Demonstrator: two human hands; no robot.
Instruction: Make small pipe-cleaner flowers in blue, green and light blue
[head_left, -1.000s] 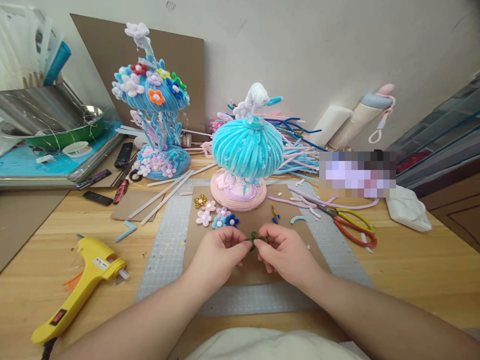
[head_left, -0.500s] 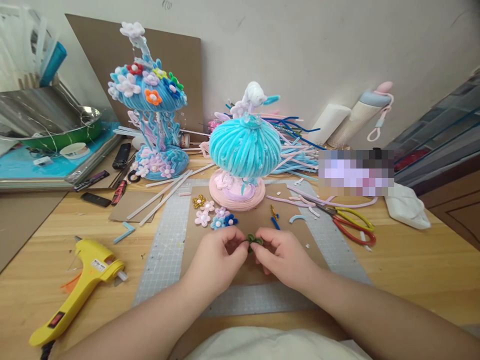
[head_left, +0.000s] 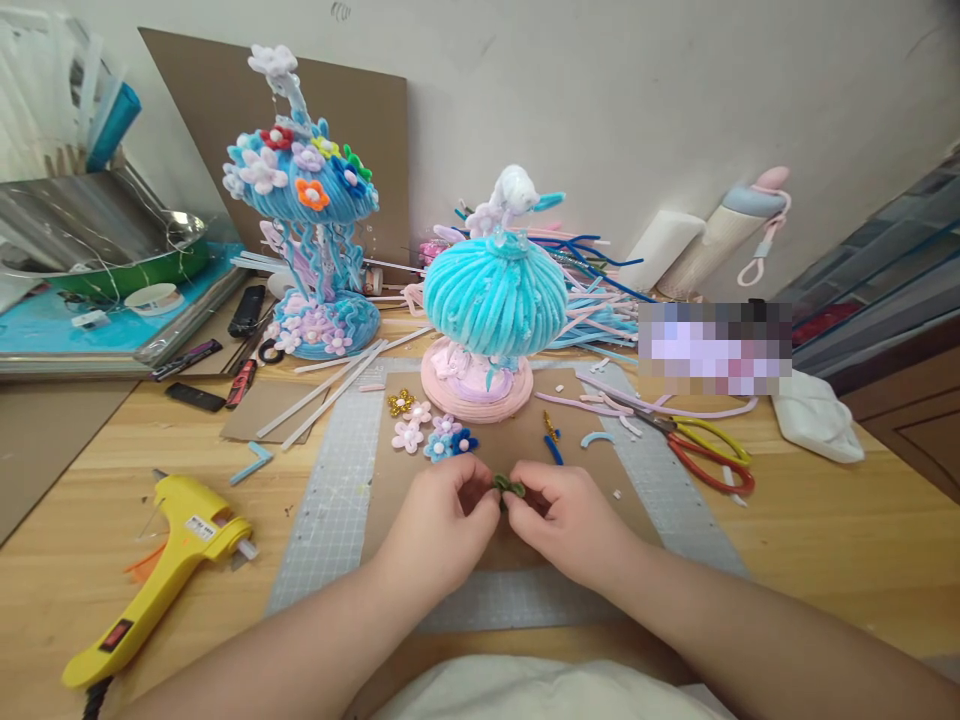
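Note:
Between my fingertips is a small dark green pipe cleaner (head_left: 510,486), bent into loops; the fingers cover part of it. My left hand (head_left: 448,522) pinches its left side, and my right hand (head_left: 564,518) pinches its right side. Both hands are over a brown cardboard sheet (head_left: 480,545). Just beyond my left hand lie several finished pipe-cleaner flowers (head_left: 409,436) in pink, gold, lilac and blue. Behind them stands a turquoise pipe-cleaner lamp shape (head_left: 495,295) on a round pink base.
A yellow glue gun (head_left: 176,560) lies at the left. Red-and-yellow-handled scissors (head_left: 709,455) rest at the right on the grey cutting mat (head_left: 675,520). A taller blue flowered lamp (head_left: 304,190) stands back left. Loose pipe cleaners (head_left: 600,315) and white glue sticks (head_left: 330,395) lie about.
My fingertips have shifted slightly around the green pipe cleaner, whose loops look turned and flatter now. The whole view has moved a little; the other things lie as before.

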